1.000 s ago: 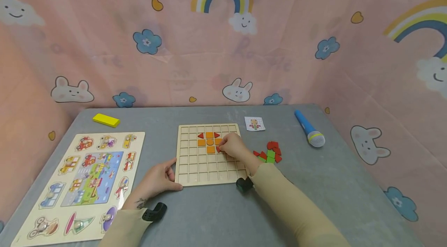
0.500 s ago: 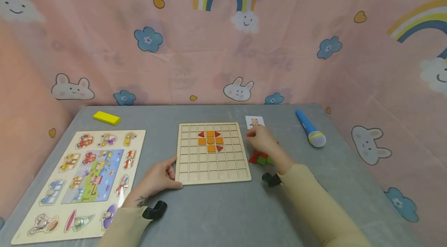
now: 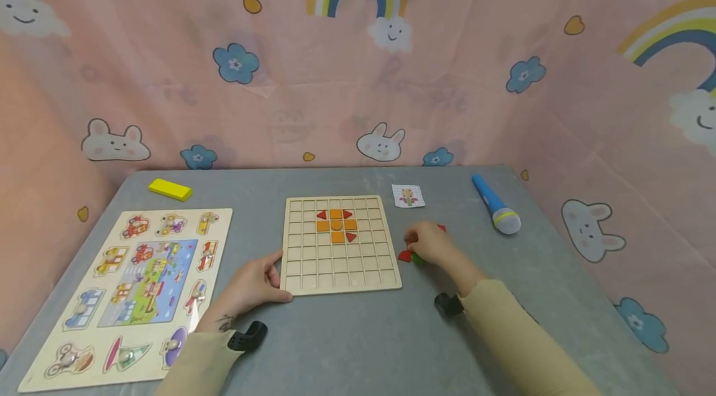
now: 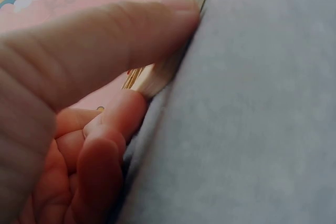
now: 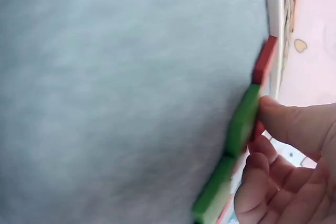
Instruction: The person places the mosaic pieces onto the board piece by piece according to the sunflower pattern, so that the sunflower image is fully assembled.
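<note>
My left hand point(image 3: 253, 287) grips the near left corner of a wooden grid board point(image 3: 341, 270); in the left wrist view the thumb point(image 4: 181, 17) lies along its edge. Several orange tiles point(image 3: 338, 237) form a cross on the board, with red triangle tiles point(image 3: 350, 237) at three of its corners. Right of the board, my right hand point(image 3: 433, 243) is over a small pile of loose tiles and hides most of it. The right wrist view shows a red tile point(image 5: 256, 130) between thumb and fingers, close beside a green tile point(image 5: 242, 121).
A small pattern card point(image 3: 408, 196) lies behind the pile. Farther right is a blue toy microphone point(image 3: 496, 204). On the left lie a vehicle peg puzzle point(image 3: 220, 231) and a yellow block point(image 3: 170, 189). Patterned pink cloth point(image 3: 324, 91) surrounds the grey table.
My right hand has left the red triangle on the board, moved right and come down over the loose tiles. My left hand keeps its place at the board's corner.
</note>
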Demonstrator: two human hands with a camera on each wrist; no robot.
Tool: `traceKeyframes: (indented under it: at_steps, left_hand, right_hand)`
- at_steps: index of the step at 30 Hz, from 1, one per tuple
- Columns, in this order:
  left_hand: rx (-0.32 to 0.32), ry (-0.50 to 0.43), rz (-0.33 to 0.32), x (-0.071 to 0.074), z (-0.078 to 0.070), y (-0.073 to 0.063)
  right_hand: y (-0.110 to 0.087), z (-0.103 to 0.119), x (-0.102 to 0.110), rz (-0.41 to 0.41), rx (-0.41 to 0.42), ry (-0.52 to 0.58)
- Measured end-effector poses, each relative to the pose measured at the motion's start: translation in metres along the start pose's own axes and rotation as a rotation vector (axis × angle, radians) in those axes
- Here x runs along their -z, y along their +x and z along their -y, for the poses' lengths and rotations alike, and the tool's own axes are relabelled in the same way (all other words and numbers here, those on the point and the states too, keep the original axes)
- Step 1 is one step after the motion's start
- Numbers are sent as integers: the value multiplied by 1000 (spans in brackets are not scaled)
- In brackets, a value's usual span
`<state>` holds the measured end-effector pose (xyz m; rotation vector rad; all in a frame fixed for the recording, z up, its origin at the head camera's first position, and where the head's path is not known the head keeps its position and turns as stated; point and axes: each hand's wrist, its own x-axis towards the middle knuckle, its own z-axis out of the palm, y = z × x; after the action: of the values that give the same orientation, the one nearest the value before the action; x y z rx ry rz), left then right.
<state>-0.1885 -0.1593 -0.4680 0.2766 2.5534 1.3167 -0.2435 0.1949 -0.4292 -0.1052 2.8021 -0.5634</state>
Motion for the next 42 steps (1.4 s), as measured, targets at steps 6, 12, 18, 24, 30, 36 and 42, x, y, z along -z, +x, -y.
traceKeyframes:
  at_steps: [6, 12, 18, 24, 30, 36, 42]
  left_hand:
    - [-1, -4, -3, 0, 1, 0]
    - [-14, -16, -2, 0, 2, 0]
    - [-29, -10, -4, -1, 2, 2]
    - [-31, 2, -10, 0, 3, 3]
    - [-43, 6, -7, 1, 5, 3]
    - [-31, 3, -5, 1, 4, 2]
    - [-20, 4, -10, 1, 3, 2]
  right_hand:
    - [6, 14, 8, -10, 43, 73]
    - [15, 63, 9, -9, 178, 132]
    - [34, 110, 2, 37, 359, 67]
    - [50, 140, -6, 109, 509, -202]
    - [55, 148, -17, 197, 523, -253]
    - [56, 149, -22, 190, 524, -230]
    - [57, 148, -27, 156, 518, -252]
